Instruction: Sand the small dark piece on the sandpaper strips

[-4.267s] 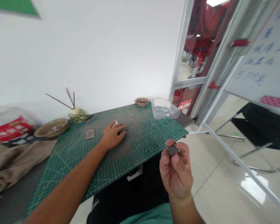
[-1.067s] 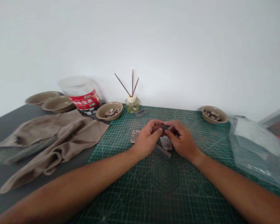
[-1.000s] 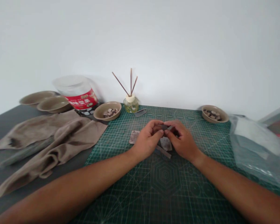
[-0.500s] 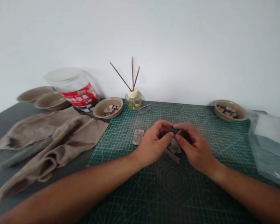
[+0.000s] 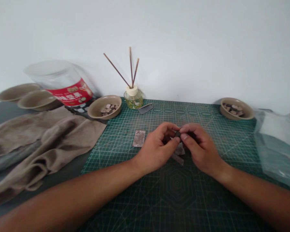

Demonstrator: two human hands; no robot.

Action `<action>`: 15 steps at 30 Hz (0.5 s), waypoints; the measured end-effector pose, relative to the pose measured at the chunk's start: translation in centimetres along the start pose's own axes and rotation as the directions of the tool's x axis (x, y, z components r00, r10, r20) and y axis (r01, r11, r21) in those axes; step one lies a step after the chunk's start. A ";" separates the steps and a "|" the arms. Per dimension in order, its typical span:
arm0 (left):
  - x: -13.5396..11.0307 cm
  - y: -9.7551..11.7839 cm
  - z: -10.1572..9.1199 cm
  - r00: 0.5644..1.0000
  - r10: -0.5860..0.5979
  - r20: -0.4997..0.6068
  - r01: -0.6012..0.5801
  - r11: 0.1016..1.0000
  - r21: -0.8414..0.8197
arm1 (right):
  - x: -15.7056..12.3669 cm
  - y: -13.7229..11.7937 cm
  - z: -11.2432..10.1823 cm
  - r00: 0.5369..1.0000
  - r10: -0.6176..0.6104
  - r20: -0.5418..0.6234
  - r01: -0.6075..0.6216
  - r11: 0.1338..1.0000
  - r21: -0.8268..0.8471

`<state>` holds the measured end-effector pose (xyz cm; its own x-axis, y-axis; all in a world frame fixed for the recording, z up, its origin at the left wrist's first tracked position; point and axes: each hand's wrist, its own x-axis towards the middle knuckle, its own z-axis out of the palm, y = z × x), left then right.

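Observation:
A small dark piece [image 5: 178, 133], its exact kind unclear, is pinched between the fingertips of my left hand [image 5: 160, 146] and my right hand [image 5: 201, 146]. Both hands are closed and meet over the green cutting mat [image 5: 135, 190]. Beneath the fingers lie a greyish, worn flat piece [image 5: 180, 149] and a narrow grey strip [image 5: 177, 159], partly covered by my hands. Left of my left hand rests a rectangular piece with a dusty brown surface [image 5: 139, 138], which looks like worn sandpaper.
A bowl of small chips [image 5: 91, 111] and a reed diffuser [image 5: 133, 98] stand at the back, a folded grey sheet [image 5: 145, 108] beside them. Another bowl of chips [image 5: 250, 113] and a plastic bag [image 5: 275, 145] are right. Leftward are a red-labelled jar [image 5: 72, 93], nested bowls [image 5: 36, 100] and a brown cloth [image 5: 74, 138].
The view has shifted slightly, so the objects on the left sit further left and higher. My fingers have moved a little on the dark piece, which shows more now.

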<state>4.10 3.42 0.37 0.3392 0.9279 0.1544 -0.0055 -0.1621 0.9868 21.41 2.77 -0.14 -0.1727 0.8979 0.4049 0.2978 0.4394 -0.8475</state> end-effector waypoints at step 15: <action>-0.1 -0.1 0.0 1.000 -0.011 0.017 0.011 1.000 -0.023 | 0.2 0.5 0.2 0.993 0.099 -0.070 -0.099 0.995 0.003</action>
<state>4.03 3.34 0.27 0.3550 0.9239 0.1427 -0.0231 -0.1440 0.9893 21.35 3.11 -0.53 -0.0759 0.9366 0.3422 0.3101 0.3483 -0.8846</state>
